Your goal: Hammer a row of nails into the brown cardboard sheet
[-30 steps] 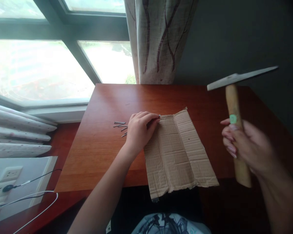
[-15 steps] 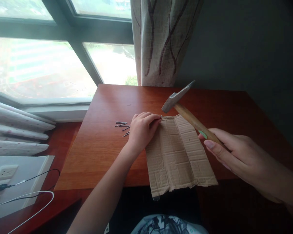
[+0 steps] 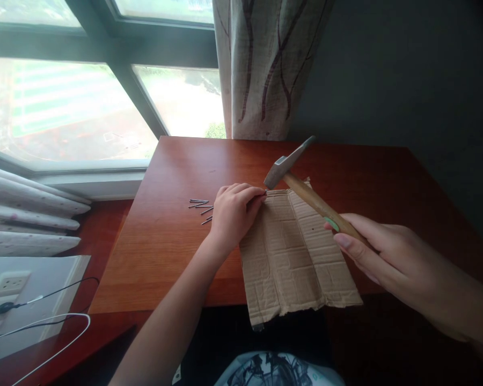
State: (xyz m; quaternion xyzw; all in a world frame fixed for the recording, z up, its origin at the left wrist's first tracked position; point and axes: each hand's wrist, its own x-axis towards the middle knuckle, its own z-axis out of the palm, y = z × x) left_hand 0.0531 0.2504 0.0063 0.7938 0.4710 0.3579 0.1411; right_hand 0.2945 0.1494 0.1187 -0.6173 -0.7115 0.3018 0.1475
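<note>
My right hand is wrapped round the wooden handle of a hammer, which has a green patch near the grip. The hammer's steel head is at the upper left corner of a creased cardboard piece, right by my left fingertips; whether it touches the nail there I cannot tell. My left hand rests at that corner, thumb and forefinger pinching a nail whose top barely shows. Several loose nails lie on the table just left of my left hand, some partly hidden by it.
The brown wooden table bears all this, and the cardboard's near end hangs past its front edge. A window and a patterned curtain stand behind. At lower left are a wall socket and cables.
The hammer head has come slightly down and left, closer to the pinched nail. The cardboard's far right corner now shows raised beyond the handle. My left hand keeps its place.
</note>
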